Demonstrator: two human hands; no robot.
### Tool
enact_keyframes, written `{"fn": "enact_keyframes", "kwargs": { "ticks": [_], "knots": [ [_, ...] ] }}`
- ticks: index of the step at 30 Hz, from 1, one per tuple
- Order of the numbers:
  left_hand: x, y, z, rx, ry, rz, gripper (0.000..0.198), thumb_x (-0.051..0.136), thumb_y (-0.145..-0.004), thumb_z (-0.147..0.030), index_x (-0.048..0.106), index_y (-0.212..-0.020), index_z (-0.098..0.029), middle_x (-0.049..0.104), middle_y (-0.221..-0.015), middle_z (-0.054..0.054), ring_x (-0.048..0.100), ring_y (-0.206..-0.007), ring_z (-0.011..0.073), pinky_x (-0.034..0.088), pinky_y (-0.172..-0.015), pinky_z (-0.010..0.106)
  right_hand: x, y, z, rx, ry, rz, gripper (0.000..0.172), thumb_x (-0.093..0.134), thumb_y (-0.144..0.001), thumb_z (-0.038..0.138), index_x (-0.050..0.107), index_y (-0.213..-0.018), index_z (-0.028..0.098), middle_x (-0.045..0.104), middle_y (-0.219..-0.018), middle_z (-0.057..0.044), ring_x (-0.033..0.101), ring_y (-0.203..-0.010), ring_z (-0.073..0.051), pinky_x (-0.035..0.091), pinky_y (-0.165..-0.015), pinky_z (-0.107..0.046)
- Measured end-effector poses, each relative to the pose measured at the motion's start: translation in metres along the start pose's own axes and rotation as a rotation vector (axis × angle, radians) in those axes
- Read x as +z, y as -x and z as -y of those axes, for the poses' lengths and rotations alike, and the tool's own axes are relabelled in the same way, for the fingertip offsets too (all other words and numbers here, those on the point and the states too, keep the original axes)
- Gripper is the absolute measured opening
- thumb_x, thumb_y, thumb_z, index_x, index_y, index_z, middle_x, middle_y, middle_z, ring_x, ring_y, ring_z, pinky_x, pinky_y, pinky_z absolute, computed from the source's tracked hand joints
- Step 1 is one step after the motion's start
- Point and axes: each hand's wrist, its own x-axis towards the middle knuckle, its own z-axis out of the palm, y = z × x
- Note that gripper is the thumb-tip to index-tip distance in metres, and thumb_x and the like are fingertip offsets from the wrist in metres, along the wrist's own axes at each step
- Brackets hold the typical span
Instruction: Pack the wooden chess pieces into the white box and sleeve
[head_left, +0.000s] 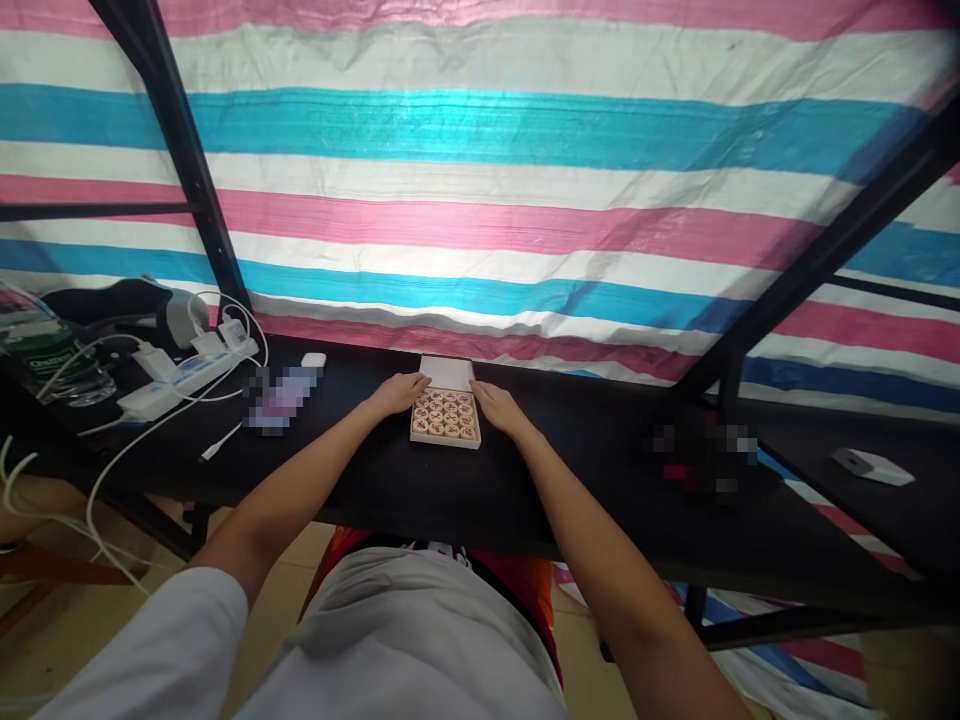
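Observation:
A small pale box (pixel 445 442) filled with several round wooden pieces marked in red lies on the black table (pixel 420 490) in front of me. Its white lid (pixel 446 372) lies just behind it. My left hand (pixel 397 392) rests against the box's left side, fingers curled toward its back corner. My right hand (pixel 496 406) lies against the box's right side with fingers stretched along the edge. Neither hand lifts the box off the table.
To the left, a white power strip (pixel 187 375) with plugs and white cables, a plastic water bottle (pixel 52 355) and a small white device (pixel 313 360). A white object (pixel 874 466) lies far right. Black frame posts (pixel 180 150) stand before a striped tarp.

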Motion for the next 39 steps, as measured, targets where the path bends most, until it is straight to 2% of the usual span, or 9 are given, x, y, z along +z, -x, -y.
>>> {"fn": "enact_keyframes", "kwargs": {
  "ticks": [6, 9, 12, 15, 18, 21, 28, 34, 39],
  "knots": [
    [-0.013, 0.008, 0.0, -0.043, -0.013, 0.033, 0.032, 0.038, -0.09, -0.036, 0.061, -0.108, -0.024, 0.064, -0.113, 0.008, 0.059, -0.101, 0.0247, 0.043, -0.084, 0.032, -0.003, 0.003, -0.006, -0.078, 0.033, -0.055, 0.034, 0.039, -0.09, 0.031, 0.066, -0.109, 0.022, 0.062, -0.115, -0.008, 0.052, -0.114, -0.02, 0.035, -0.103, -0.037],
    [-0.016, 0.01, -0.001, -0.066, -0.023, 0.014, 0.035, 0.039, -0.09, -0.032, 0.056, -0.119, -0.024, 0.06, -0.121, 0.01, 0.057, -0.104, 0.0272, 0.043, -0.086, 0.036, -0.008, 0.008, 0.004, -0.154, 0.044, -0.118, 0.031, 0.042, -0.087, 0.026, 0.068, -0.105, 0.022, 0.061, -0.113, -0.008, 0.054, -0.108, -0.019, 0.038, -0.1, -0.035],
    [-0.021, 0.011, -0.003, -0.051, -0.087, -0.018, 0.034, 0.039, -0.089, -0.029, 0.058, -0.117, -0.024, 0.06, -0.119, 0.009, 0.057, -0.104, 0.0271, 0.044, -0.086, 0.035, -0.012, 0.013, 0.018, -0.243, 0.045, -0.163, 0.03, 0.044, -0.083, 0.019, 0.07, -0.099, 0.022, 0.063, -0.105, -0.006, 0.056, -0.1, -0.019, 0.042, -0.093, -0.034],
    [-0.025, 0.011, -0.005, 0.015, -0.145, -0.017, 0.033, 0.038, -0.088, -0.026, 0.065, -0.106, -0.024, 0.062, -0.111, 0.008, 0.059, -0.099, 0.0251, 0.045, -0.084, 0.032, -0.014, 0.016, 0.026, -0.247, 0.059, -0.082, 0.028, 0.048, -0.079, 0.014, 0.072, -0.092, 0.022, 0.066, -0.095, -0.005, 0.058, -0.092, -0.019, 0.043, -0.088, -0.033],
    [-0.026, 0.012, -0.007, 0.145, -0.158, 0.045, 0.034, 0.038, -0.086, -0.02, 0.068, -0.102, -0.024, 0.062, -0.107, 0.007, 0.059, -0.095, 0.0223, 0.045, -0.083, 0.028, -0.014, 0.017, 0.027, -0.225, 0.064, -0.016, 0.027, 0.049, -0.077, 0.012, 0.073, -0.087, 0.022, 0.066, -0.094, -0.004, 0.058, -0.091, -0.019, 0.043, -0.089, -0.033],
    [-0.026, 0.012, -0.007, 0.215, -0.157, 0.084, 0.036, 0.039, -0.085, -0.016, 0.069, -0.103, -0.024, 0.062, -0.107, 0.006, 0.059, -0.095, 0.0202, 0.044, -0.084, 0.025, -0.016, 0.018, 0.028, -0.214, 0.082, -0.011, 0.025, 0.051, -0.078, 0.015, 0.073, -0.088, 0.022, 0.067, -0.094, -0.005, 0.058, -0.092, -0.019, 0.042, -0.088, -0.033],
    [-0.027, 0.014, -0.01, 0.176, -0.142, 0.087, 0.036, 0.041, -0.084, -0.016, 0.069, -0.104, -0.024, 0.062, -0.107, 0.006, 0.06, -0.094, 0.0206, 0.044, -0.085, 0.026, -0.027, 0.02, 0.03, -0.226, 0.098, 0.054, 0.02, 0.055, -0.082, 0.027, 0.072, -0.093, 0.023, 0.068, -0.098, -0.005, 0.059, -0.094, -0.021, 0.042, -0.089, -0.035],
    [-0.027, 0.014, -0.01, 0.189, -0.117, 0.081, 0.034, 0.042, -0.084, -0.018, 0.07, -0.103, -0.024, 0.062, -0.106, 0.007, 0.059, -0.094, 0.0205, 0.043, -0.086, 0.025, -0.029, 0.019, 0.026, -0.243, 0.075, 0.123, 0.02, 0.056, -0.081, 0.029, 0.071, -0.095, 0.025, 0.068, -0.101, -0.003, 0.059, -0.095, -0.021, 0.042, -0.09, -0.036],
    [-0.025, 0.012, -0.006, 0.196, -0.145, 0.097, 0.035, 0.041, -0.085, -0.02, 0.068, -0.105, -0.024, 0.062, -0.108, 0.007, 0.059, -0.094, 0.02, 0.043, -0.084, 0.024, -0.026, 0.017, 0.026, -0.24, 0.055, -0.019, 0.023, 0.056, -0.08, 0.031, 0.069, -0.095, 0.021, 0.068, -0.092, -0.005, 0.059, -0.087, -0.019, 0.045, -0.083, -0.033]
  ]
}}
